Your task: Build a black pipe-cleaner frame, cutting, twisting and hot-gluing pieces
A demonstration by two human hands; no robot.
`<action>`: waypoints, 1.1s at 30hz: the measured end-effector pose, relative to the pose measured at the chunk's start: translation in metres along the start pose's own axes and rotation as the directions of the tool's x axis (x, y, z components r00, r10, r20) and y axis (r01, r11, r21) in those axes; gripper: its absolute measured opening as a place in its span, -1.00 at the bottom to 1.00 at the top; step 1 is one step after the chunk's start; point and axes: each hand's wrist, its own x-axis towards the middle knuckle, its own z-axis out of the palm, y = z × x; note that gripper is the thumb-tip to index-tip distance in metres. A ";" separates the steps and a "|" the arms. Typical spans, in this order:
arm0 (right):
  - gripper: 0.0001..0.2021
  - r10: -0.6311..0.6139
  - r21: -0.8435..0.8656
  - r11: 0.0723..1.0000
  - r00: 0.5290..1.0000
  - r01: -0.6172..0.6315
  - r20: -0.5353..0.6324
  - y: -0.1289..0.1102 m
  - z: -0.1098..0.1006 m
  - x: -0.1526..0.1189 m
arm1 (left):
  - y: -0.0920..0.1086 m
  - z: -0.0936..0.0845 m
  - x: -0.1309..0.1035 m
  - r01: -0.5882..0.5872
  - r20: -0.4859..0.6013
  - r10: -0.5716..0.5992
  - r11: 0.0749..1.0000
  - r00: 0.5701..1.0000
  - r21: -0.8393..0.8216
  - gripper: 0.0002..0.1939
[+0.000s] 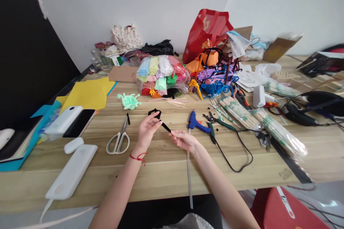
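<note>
A black pipe cleaner (166, 127) stretches between my two hands over the middle of the table. Its far part is bent into a loop above my left hand (148, 128), whose thumb and fingers pinch it. The straight end sits between the thumb and fingertips of my right hand (183, 140). White-handled scissors (118, 142) lie left of my left hand, with a short black piece (128, 118) by their tip. Beyond them is a mint-green fuzzy pipe-cleaner shape (129, 101). A blue glue gun (198, 124) rests just past my right hand, and a clear glue stick (190, 182) passes beneath my right wrist.
Pliers (212, 134) and bundles of wooden sticks (239, 112) lie to the right. Bagged coloured pipe cleaners (161, 75) and a red bag (206, 32) stand at the back. On the left are a phone (79, 123), a white power bank (72, 171) and yellow sheets (86, 94).
</note>
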 end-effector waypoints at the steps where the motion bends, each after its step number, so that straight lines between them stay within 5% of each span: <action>1: -0.76 -0.004 0.000 1.000 1.000 0.004 -0.002 0.000 0.000 0.000 | 0.000 0.000 0.000 0.000 -0.001 0.000 1.000 1.000 -0.001 -0.50; 33: -0.71 -0.258 -0.129 0.962 0.958 0.242 -0.125 0.001 0.007 0.003 | -0.004 0.002 0.002 -0.021 -0.076 0.018 0.999 0.997 -0.044 -0.54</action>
